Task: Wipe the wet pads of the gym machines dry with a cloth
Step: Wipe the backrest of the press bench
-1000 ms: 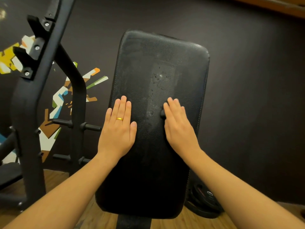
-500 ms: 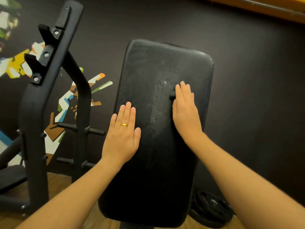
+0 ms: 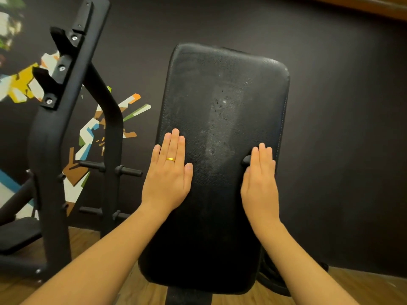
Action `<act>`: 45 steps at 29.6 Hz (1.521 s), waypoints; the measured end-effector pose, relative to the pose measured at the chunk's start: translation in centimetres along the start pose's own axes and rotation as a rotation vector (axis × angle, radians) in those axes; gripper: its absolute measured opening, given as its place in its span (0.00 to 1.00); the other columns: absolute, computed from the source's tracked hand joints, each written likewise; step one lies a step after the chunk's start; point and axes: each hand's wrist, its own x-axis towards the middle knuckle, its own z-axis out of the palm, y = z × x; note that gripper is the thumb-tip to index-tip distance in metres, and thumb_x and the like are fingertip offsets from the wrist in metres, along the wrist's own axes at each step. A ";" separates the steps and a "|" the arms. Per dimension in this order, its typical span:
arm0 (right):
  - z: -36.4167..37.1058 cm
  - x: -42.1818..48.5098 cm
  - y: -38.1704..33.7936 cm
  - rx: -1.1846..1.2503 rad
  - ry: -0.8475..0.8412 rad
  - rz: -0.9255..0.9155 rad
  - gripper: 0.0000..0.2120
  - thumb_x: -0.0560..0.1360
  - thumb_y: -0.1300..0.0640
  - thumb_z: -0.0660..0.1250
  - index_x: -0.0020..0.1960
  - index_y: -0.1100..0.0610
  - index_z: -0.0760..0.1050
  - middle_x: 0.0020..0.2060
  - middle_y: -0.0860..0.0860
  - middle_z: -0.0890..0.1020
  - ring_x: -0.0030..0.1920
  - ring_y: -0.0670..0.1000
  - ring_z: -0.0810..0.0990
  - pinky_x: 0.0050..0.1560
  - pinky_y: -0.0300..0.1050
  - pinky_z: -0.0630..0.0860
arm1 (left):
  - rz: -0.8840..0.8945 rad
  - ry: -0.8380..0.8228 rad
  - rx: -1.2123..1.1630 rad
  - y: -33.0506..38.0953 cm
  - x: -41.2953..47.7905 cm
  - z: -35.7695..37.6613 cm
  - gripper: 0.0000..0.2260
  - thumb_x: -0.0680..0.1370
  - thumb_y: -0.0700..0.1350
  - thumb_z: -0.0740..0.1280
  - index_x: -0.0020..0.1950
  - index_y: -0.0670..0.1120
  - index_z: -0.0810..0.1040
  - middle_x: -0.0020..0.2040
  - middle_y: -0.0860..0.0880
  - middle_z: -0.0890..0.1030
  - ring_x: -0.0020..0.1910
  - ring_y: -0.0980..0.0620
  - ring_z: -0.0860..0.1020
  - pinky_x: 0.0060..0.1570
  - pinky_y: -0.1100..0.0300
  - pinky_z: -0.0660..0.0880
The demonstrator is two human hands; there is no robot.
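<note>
A black padded backrest (image 3: 220,73) stands tilted before me, with a streak of water drops (image 3: 220,122) down its middle. My left hand (image 3: 169,175), wearing a gold ring, rests flat on the pad's left side with straight fingers. My right hand (image 3: 261,179) lies flat near the pad's right edge. It presses a small dark cloth (image 3: 246,160), of which only a corner shows beside the fingers. The rest of the cloth is hidden under the palm.
A black steel rack upright (image 3: 50,139) with bar hooks and storage pegs (image 3: 125,170) stands at the left. A weight plate (image 3: 273,282) lies on the wooden floor behind the pad's lower right. The dark wall carries a coloured mural (image 3: 88,137).
My right hand slid up the pad beside the wet streak, then came back down and out toward the right edge. My left hand has stayed flat in the same spot.
</note>
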 end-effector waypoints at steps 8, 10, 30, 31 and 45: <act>2.1 -2.3 -3.2 0.043 -0.041 -0.484 0.28 0.78 0.69 0.60 0.77 0.66 0.61 0.77 0.64 0.65 0.78 0.65 0.61 0.77 0.61 0.61 | 0.004 0.011 0.005 -0.2 0.0 0.2 0.29 0.84 0.51 0.49 0.82 0.38 0.52 0.83 0.40 0.50 0.82 0.43 0.48 0.79 0.45 0.48; 1.7 -1.6 -1.8 -0.004 -0.079 -0.672 0.29 0.77 0.69 0.62 0.77 0.67 0.61 0.76 0.64 0.65 0.78 0.64 0.62 0.78 0.59 0.59 | 0.006 0.009 0.009 -0.3 -0.1 0.1 0.29 0.84 0.51 0.49 0.82 0.38 0.52 0.83 0.41 0.49 0.82 0.43 0.47 0.79 0.46 0.47; 0.7 3.8 -2.8 0.141 0.028 -0.160 0.26 0.80 0.70 0.61 0.77 0.66 0.61 0.77 0.63 0.64 0.80 0.62 0.57 0.79 0.59 0.58 | -0.012 -0.012 -0.008 0.0 0.1 0.0 0.29 0.84 0.52 0.48 0.83 0.40 0.48 0.83 0.42 0.47 0.82 0.45 0.45 0.79 0.48 0.45; 1.1 2.8 -3.4 0.139 0.016 -0.206 0.28 0.79 0.70 0.63 0.78 0.66 0.61 0.77 0.63 0.63 0.79 0.63 0.57 0.78 0.60 0.59 | -0.010 -0.014 -0.007 0.0 0.1 0.0 0.29 0.84 0.52 0.48 0.83 0.40 0.49 0.83 0.42 0.47 0.82 0.45 0.45 0.79 0.48 0.45; -0.4 18.4 -1.6 0.115 0.025 -0.183 0.23 0.82 0.71 0.54 0.77 0.66 0.60 0.79 0.61 0.60 0.81 0.62 0.52 0.80 0.59 0.52 | -0.002 -0.018 -0.006 -0.3 -0.1 -0.3 0.29 0.84 0.51 0.50 0.82 0.39 0.51 0.83 0.41 0.48 0.82 0.44 0.46 0.79 0.47 0.46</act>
